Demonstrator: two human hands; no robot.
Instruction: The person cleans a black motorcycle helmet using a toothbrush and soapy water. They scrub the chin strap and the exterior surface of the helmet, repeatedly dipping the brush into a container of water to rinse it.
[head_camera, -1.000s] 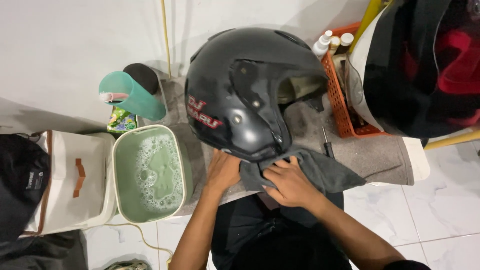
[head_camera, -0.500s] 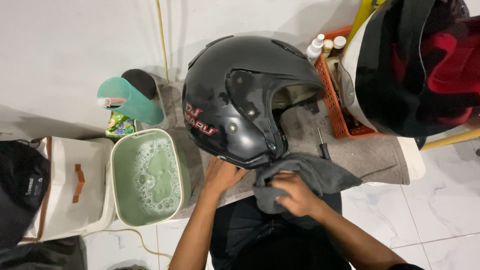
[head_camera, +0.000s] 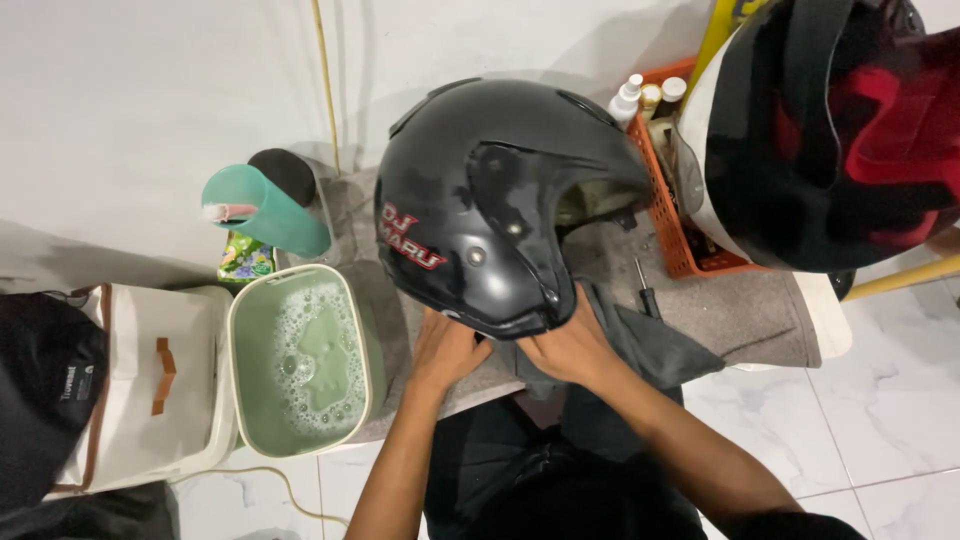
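Note:
A glossy black open-face helmet (head_camera: 490, 200) with red lettering on its side rests on a grey towel (head_camera: 740, 310) spread over a low table. My left hand (head_camera: 445, 348) lies flat against the helmet's lower rim, fingers spread. My right hand (head_camera: 572, 345) presses a dark grey cloth (head_camera: 650, 345) against the rim just to the right of it. Part of the cloth trails off over the towel.
A green tub of soapy water (head_camera: 300, 360) sits left of the helmet, beside a white box with a brown handle (head_camera: 150, 385). A teal cup (head_camera: 265, 210) stands behind. An orange basket with bottles (head_camera: 665, 170) and a red-black helmet (head_camera: 840, 130) are at right.
My right hand has bunched up the grey cloth and brought it from the towel up to the helmet's lower rim. The left hand stayed at the rim.

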